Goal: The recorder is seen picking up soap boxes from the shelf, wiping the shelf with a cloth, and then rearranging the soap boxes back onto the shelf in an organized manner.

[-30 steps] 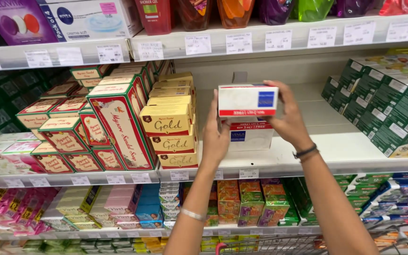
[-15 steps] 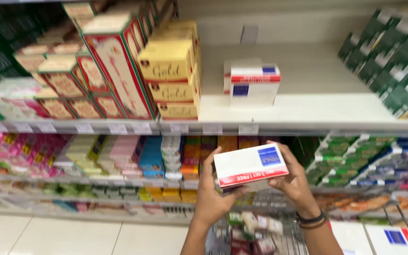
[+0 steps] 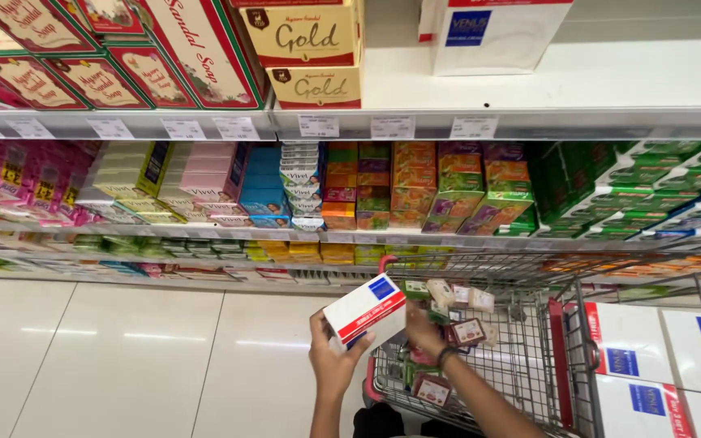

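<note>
White box (image 3: 364,310) long axis tilted, right end up, both hands gripping

white shelf (image 3: 578,81), soap boxes (image 3: 310,49); cart (image 3: 529,357)

I have brought the white box (image 3: 364,311) down from the upper shelf (image 3: 529,122), where I was lifting it off the stack a second ago, to just over the near corner of the wire cart (image 3: 529,357). My left hand (image 3: 336,357) and right hand (image 3: 423,331) have dropped with it, and the box now tilts.
</note>
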